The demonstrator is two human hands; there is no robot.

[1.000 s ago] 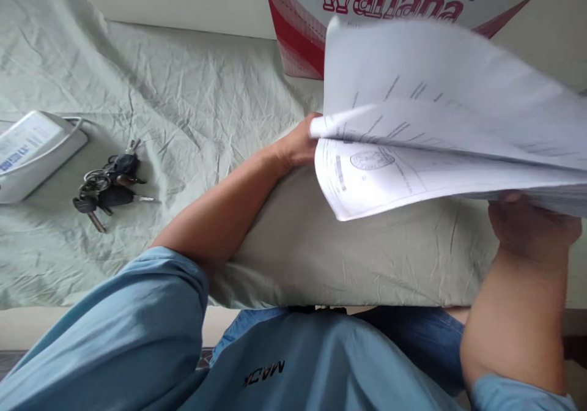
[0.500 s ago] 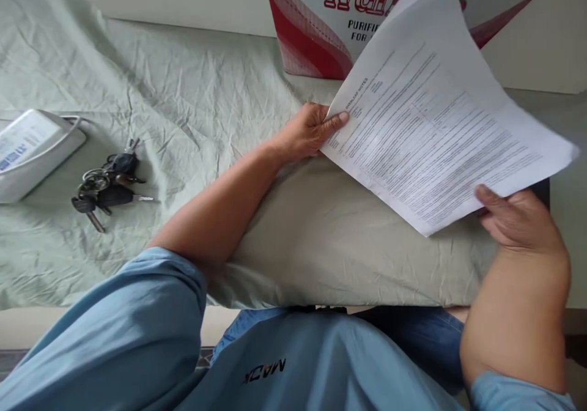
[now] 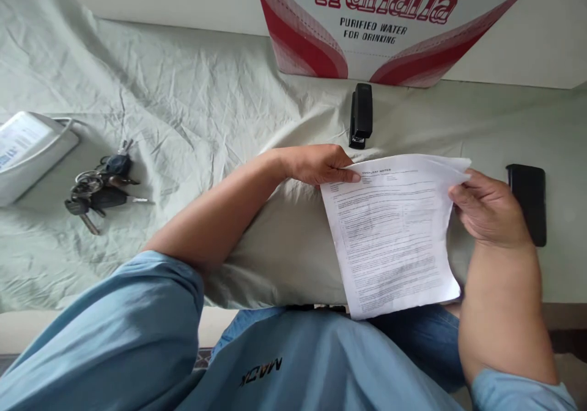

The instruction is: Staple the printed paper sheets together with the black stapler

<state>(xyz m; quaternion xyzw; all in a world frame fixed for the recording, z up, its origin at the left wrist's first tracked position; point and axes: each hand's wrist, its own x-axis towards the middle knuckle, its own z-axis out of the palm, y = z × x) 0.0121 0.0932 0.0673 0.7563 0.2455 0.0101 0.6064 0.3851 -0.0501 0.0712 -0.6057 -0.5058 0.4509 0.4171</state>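
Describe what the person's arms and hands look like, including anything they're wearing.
Both forearms are bare, with light blue sleeves pushed up to about the elbows. The left hand and right hand are bare too: no gloves, and no rings or watch that I can see. The shirt front carries small dark lettering.

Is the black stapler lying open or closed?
Closed: the stapler lies flat on the cloth, arm down against its base.
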